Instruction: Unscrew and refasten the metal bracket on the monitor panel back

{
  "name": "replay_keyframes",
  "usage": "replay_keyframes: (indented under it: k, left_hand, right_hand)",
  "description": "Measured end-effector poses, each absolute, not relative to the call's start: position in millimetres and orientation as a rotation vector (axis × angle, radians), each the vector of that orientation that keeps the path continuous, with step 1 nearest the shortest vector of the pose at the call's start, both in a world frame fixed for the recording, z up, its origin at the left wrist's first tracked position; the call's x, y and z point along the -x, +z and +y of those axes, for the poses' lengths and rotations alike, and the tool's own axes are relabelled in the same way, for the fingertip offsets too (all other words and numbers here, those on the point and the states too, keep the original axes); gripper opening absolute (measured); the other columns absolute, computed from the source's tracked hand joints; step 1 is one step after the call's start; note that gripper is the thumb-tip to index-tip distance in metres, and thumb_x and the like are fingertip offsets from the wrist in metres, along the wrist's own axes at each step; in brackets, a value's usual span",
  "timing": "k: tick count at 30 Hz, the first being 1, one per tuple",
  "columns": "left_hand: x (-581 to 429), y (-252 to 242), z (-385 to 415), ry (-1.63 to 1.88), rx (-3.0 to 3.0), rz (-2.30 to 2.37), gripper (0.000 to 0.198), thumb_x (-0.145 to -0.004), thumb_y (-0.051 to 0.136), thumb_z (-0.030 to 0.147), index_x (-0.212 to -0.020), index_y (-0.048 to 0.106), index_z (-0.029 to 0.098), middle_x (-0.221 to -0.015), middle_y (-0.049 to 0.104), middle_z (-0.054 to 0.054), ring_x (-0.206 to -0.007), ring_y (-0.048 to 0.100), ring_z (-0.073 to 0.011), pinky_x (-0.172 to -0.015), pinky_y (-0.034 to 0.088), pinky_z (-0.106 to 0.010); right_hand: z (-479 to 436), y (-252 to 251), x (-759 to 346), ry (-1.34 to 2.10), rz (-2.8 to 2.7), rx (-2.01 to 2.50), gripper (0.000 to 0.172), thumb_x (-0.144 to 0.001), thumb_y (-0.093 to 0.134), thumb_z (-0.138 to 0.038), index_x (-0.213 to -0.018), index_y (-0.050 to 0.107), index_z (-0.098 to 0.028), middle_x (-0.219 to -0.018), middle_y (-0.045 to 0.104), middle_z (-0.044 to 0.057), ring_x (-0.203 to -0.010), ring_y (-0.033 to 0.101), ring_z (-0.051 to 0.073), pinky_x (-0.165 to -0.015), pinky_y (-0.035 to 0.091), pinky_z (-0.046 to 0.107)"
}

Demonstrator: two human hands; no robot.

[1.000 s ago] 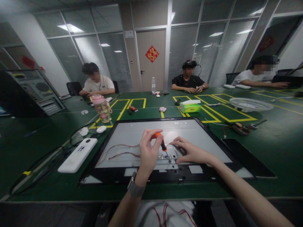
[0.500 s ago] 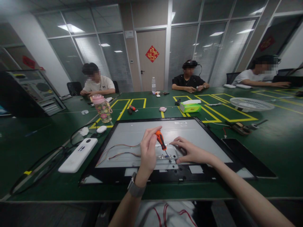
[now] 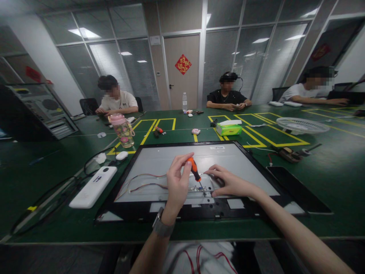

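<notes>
My left hand is closed on the orange and black handle of a screwdriver. The screwdriver leans, its thin shaft running down to a small circuit board on the back of a flat display panel. Whether the tip sits in a screw is too small to tell. My right hand lies on the panel just right of the board, thumb and fingers spread and holding nothing. Thin coloured wires run across the panel to the left, partly hidden behind my left hand.
A white power bank and black cables lie left of the panel. A black phone-like slab is at its right. Beyond stand a pink-lidded bottle and a green tissue pack. Several people sit across the green table.
My left hand has tilted slightly around the screwdriver handle, its fingers shifting a little left. The screwdriver tip and my right hand stay in place.
</notes>
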State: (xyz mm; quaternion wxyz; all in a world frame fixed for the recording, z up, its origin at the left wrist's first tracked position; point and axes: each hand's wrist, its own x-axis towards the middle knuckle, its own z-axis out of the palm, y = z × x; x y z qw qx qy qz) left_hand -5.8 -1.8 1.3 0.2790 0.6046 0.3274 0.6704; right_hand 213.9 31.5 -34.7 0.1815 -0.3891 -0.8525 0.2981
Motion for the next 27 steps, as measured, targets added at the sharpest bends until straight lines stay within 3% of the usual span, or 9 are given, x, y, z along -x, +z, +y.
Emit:
replay_keyframes:
  k: [3,8,14,19,24,27]
  left_hand:
    - [6.1,1.3,-1.8,1.816,-1.638,0.906,0.019,-0.087,0.062,0.027,-0.102,0.073,0.021,-0.094,0.061,-0.005,-0.084,0.059,-0.0156,-0.079,0.048,-0.027]
    - [6.6,2.4,-3.1,1.784,-1.644,0.861,0.027,-0.094,0.048,0.025,-0.108,0.071,0.019,-0.104,0.066,-0.008,-0.099,0.061,-0.0194,-0.086,0.047,-0.03]
    - [5.5,3.3,-4.2,1.802,-1.633,0.886,0.019,-0.089,0.058,0.027,-0.099,0.073,0.02,-0.094,0.061,-0.005,-0.079,0.059,-0.0144,-0.074,0.048,-0.026]
    - [6.7,4.6,-4.9,1.784,-1.668,0.834,0.028,-0.095,0.045,0.023,-0.108,0.071,0.019,-0.103,0.064,-0.007,-0.098,0.058,-0.0184,-0.085,0.046,-0.029]
    - [6.1,1.9,-2.7,1.785,-1.678,0.845,0.02,-0.09,0.058,0.025,-0.105,0.071,0.022,-0.094,0.056,-0.004,-0.086,0.057,-0.0152,-0.078,0.046,-0.027]
    - [6.2,1.0,-2.7,1.793,-1.686,0.839,0.021,-0.09,0.058,0.025,-0.105,0.072,0.022,-0.096,0.056,-0.004,-0.09,0.057,-0.016,-0.081,0.046,-0.027]
  right_hand:
    - [31.7,-35.3,-214.2,0.843,-2.406,1.101,0.073,-0.071,0.076,-0.05,-0.135,0.051,-0.025,-0.122,0.047,0.008,-0.108,0.05,0.026,-0.094,0.044,0.037]
    - [31.7,-35.7,-214.5,0.83,-2.412,1.099,0.074,-0.071,0.076,-0.05,-0.135,0.051,-0.023,-0.123,0.046,0.008,-0.109,0.05,0.027,-0.094,0.044,0.037]
    - [30.7,-33.8,-213.5,0.834,-2.421,1.123,0.074,-0.072,0.076,-0.049,-0.135,0.05,-0.021,-0.123,0.046,0.009,-0.106,0.051,0.026,-0.091,0.046,0.036]
    - [31.3,-34.1,-213.4,0.826,-2.422,1.116,0.073,-0.072,0.075,-0.049,-0.135,0.05,-0.022,-0.124,0.046,0.009,-0.102,0.052,0.024,-0.088,0.047,0.035]
    - [32.1,-36.3,-214.1,0.825,-2.418,1.101,0.074,-0.071,0.077,-0.049,-0.135,0.051,-0.023,-0.123,0.047,0.008,-0.107,0.051,0.026,-0.092,0.045,0.036]
    - [32.3,-36.3,-214.1,0.834,-2.42,1.113,0.074,-0.071,0.076,-0.048,-0.136,0.05,-0.021,-0.123,0.046,0.009,-0.106,0.051,0.026,-0.091,0.045,0.036]
